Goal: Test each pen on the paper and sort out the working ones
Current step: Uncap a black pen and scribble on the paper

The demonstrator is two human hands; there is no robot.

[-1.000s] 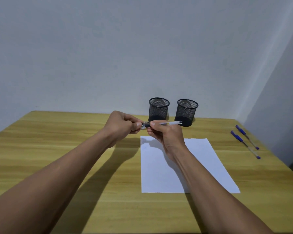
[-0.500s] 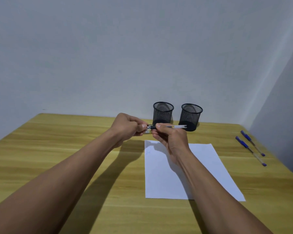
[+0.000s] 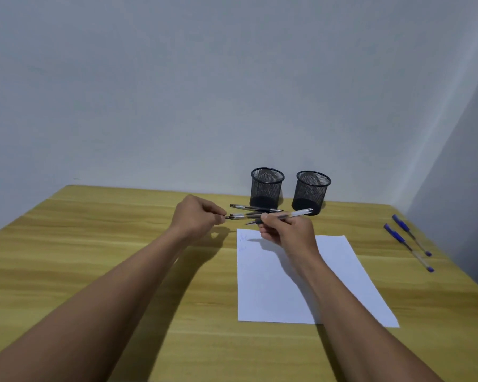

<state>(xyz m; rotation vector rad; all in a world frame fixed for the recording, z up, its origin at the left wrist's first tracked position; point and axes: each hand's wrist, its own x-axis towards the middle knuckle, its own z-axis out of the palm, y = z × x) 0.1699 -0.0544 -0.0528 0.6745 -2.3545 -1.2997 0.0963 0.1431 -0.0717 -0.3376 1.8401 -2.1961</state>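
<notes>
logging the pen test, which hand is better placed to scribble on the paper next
Right, probably. The right hand grips the clear pen by its barrel, just above the top edge of the sheet of paper. The left hand only pinches the pen's dark end, off to the side of the sheet.

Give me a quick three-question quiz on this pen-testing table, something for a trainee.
1. How many mesh cups stand at the back of the table?
2. True or false: the two blue-capped pens lie on the paper.
3. The right hand grips: A a pen, B a cup, C nothing?
Key: 1 two; 2 false, they lie on the table to the right of the paper; 3 A.
</notes>
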